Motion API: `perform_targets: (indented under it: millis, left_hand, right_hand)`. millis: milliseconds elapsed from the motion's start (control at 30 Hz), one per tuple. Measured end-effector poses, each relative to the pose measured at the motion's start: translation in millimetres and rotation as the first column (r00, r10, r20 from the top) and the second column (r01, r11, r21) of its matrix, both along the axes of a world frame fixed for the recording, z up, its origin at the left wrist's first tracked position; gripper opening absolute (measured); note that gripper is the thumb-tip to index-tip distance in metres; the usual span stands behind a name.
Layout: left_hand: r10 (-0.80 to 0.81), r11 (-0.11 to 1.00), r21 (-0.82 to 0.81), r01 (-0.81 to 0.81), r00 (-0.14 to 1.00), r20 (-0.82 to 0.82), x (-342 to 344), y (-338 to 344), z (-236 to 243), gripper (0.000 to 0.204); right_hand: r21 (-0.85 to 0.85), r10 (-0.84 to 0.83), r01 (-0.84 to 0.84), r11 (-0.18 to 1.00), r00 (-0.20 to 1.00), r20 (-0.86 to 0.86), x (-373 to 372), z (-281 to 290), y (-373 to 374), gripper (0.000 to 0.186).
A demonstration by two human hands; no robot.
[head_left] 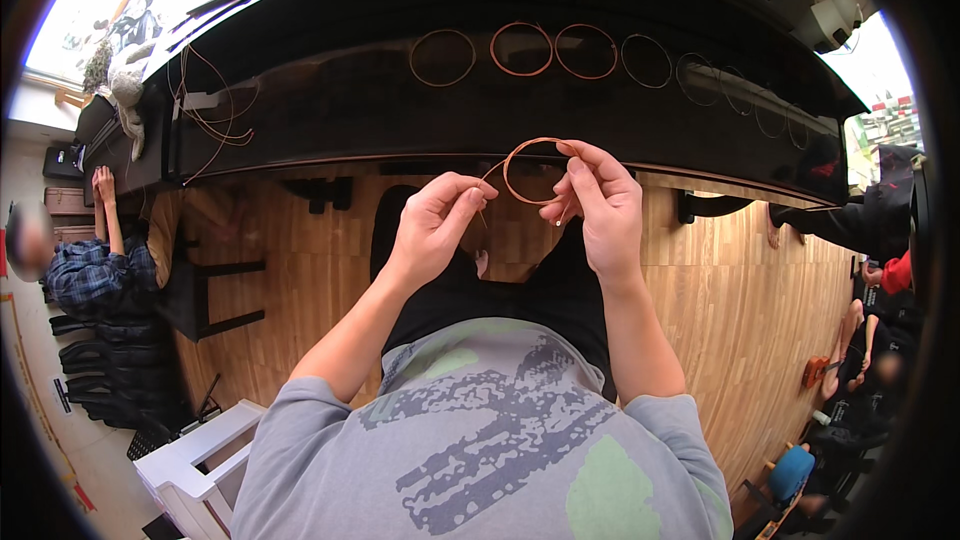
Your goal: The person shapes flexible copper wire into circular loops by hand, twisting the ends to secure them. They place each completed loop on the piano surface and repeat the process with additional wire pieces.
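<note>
In front of my body, above the wooden floor, I hold a copper-coloured coiled wire (507, 175) that looks like an instrument string. My left hand (432, 227) pinches its trailing end between thumb and fingers, and a short tip hangs below. My right hand (608, 215) grips the loop's right side, thumb pressed against the fingers. Beyond my hands, on the glossy black piano (340, 120), lie a pale gold coil (411, 60), two copper coils (491, 50) and a silver coil (622, 62). Several thinner coils (677, 80) continue to the right, partly lost in reflections.
Loose uncoiled wires (228, 130) spread over the piano's left end. A person in a plaid shirt (95, 270) sits at left by a black bench (200, 300). Other people sit at far right, near a blue seat (790, 472). A white frame (190, 470) stands at lower left.
</note>
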State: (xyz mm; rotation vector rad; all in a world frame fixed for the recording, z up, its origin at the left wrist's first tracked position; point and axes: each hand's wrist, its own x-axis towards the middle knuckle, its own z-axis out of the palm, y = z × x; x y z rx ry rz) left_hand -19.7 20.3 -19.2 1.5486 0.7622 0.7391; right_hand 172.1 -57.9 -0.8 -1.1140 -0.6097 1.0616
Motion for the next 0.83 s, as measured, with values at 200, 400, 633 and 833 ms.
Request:
perform_targets:
  millis: [200, 400, 633, 833]
  left_hand:
    - [0.03, 0.856, -0.508, 0.091, 0.974, 0.225, 3, -2, 8, 0.015]
    - [0.088, 0.831, -0.55, 0.085, 0.956, 0.28, 13, -2, 14, 0.008]
    - [0.209, 0.927, -0.369, -0.061, 0.903, 0.375, 22, -2, 5, 0.009]
    - [0.135, 0.937, -0.35, 0.005, 0.918, 0.372, 19, 2, -11, 0.009]
  right_hand:
    - [0.191, -0.211, 0.123, 0.974, 0.799, 0.564, -12, -7, 1, 0.019]
    - [0.107, -0.085, 0.046, 0.993, 0.912, 0.4, -19, -9, -1, 0.022]
    - [-0.035, 0.084, -0.081, 0.996, 0.991, 0.102, -20, 4, -4, 0.026]
    - [0.003, 0.162, -0.162, 0.987, 0.986, -0.037, -24, -1, -2, 0.029]
